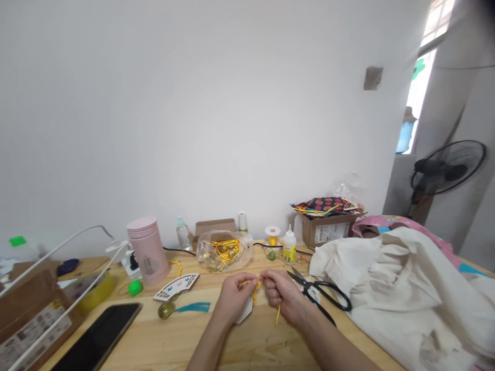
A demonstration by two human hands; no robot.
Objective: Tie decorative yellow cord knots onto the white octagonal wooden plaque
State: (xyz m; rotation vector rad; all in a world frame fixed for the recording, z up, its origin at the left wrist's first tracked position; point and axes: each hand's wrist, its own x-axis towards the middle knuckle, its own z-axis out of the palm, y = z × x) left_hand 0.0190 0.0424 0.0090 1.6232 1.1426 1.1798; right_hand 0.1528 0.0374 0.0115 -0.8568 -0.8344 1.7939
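Yellow cord [254, 298] runs between my two hands above the wooden table. My left hand [236, 296] is closed, thumb and fingertips pinching the cord. Under its palm shows part of a flat white piece [244, 314]; the rest is hidden. My right hand [281, 292] is curled, pinching the same cord, and a loose end dangles below it. To the left lies a fan-shaped white card [177, 287] with printed figures, beside a blue tassel [193, 307] with a round brass-coloured piece [166, 309]. Black-handled scissors [315, 293] rest just right of my right hand.
Behind my hands stand a bag of yellow cord [224, 250], a spool [273, 236] and a glue bottle [289, 247]. White cloth [386, 288] covers the right side. A pink tumbler [147, 252], phone [98, 337] and cardboard box [34, 314] occupy the left.
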